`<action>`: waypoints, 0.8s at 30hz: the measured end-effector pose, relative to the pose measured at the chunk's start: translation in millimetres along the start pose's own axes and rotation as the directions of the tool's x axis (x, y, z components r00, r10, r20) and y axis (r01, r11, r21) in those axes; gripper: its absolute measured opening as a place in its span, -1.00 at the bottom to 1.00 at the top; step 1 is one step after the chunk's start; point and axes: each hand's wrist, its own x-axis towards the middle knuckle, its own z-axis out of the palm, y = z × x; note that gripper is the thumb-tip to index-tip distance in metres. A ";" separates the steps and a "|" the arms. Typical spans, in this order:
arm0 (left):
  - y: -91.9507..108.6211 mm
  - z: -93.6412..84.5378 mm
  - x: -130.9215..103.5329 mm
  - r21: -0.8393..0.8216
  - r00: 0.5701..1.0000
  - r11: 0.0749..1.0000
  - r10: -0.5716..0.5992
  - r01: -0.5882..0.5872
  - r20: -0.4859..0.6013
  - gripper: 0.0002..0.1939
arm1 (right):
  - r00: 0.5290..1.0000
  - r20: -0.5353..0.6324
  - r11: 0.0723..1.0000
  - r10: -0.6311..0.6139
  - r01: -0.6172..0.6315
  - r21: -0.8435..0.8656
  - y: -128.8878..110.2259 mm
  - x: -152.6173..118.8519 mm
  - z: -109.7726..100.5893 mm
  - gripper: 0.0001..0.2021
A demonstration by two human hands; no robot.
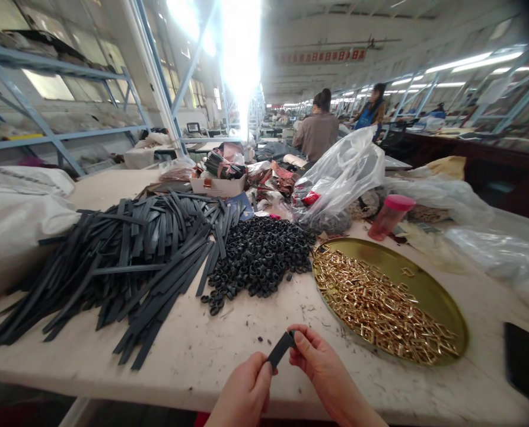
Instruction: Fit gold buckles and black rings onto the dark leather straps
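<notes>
The left hand (247, 385) pinches the near end of a dark strap (280, 350) between thumb and fingers, and the right hand (315, 362) pinches its far end, fingers curled closed around a small dark loop (292, 335). The strap lies between the hands, its long axis slanting from near left to far right, the looped end pointing away from the wearer. Just beyond the hands is a heap of black loops (264, 252). To the left hand's left, dark strips (144, 249) sprawl. Right of the right hand, a round gold tray (424, 284) holds gold metal buckles (380, 302).
</notes>
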 end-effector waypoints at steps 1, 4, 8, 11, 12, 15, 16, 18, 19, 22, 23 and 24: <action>1.7 -0.8 -2.3 0.028 1.000 1.000 0.010 -0.009 -0.012 -0.73 | 1.000 0.015 0.999 -0.025 0.025 -0.040 0.9 -1.1 -2.2 -0.72; 7.9 -5.5 -9.0 0.119 0.999 0.992 0.042 -0.041 0.000 -0.73 | 0.996 0.054 0.987 -0.065 0.072 -0.142 2.3 -4.7 -6.8 -0.72; 14.8 -13.2 -16.4 0.294 0.995 0.951 0.073 -0.092 0.074 -0.74 | 0.990 0.117 0.964 -0.082 0.109 -0.244 -1.9 -12.4 -6.9 -0.69; 19.7 -15.7 -19.9 0.376 0.992 0.919 0.101 -0.121 0.073 -0.72 | 0.986 0.151 0.960 -0.077 0.114 -0.256 -9.6 -20.5 -5.8 -0.68; 21.3 -15.8 -20.3 0.394 0.990 0.909 0.108 -0.135 0.089 -0.71 | 0.987 0.144 0.963 -0.077 0.111 -0.247 -12.0 -22.8 -6.1 -0.68; 23.8 -14.1 -18.4 0.437 0.973 0.880 0.103 -0.186 0.205 -0.69 | 0.992 0.119 0.978 -0.047 0.070 -0.198 -14.3 -25.6 -8.7 -0.69; 23.2 -12.9 -16.6 0.449 0.966 0.870 0.101 -0.203 0.239 -0.69 | 0.992 0.123 0.982 -0.026 0.048 -0.181 -12.7 -25.2 -9.3 -0.68; 19.8 -9.3 -11.2 0.445 0.962 0.867 0.125 -0.224 0.242 -0.69 | 0.986 0.167 0.986 0.009 0.019 -0.168 -6.0 -23.0 -8.2 -0.64; 17.3 -6.9 -7.9 0.426 0.966 0.876 0.148 -0.228 0.212 -0.68 | 0.982 0.190 0.985 0.018 0.015 -0.170 -1.8 -21.6 -6.4 -0.62; 9.9 0.0 4.2 0.307 0.978 0.928 0.198 -0.210 0.071 -0.62 | 0.975 0.220 0.976 -0.019 0.066 -0.208 5.5 -16.5 1.3 -0.58; 8.4 1.5 8.8 0.253 0.978 0.945 0.208 -0.208 0.027 -0.61 | 0.971 0.235 0.963 -0.033 0.093 -0.252 3.5 -14.0 2.7 -0.58; 7.7 2.4 13.7 0.195 0.976 0.957 0.219 -0.213 -0.011 -0.60 | 0.966 0.253 0.933 -0.051 0.137 -0.334 -1.9 -10.4 2.5 -0.60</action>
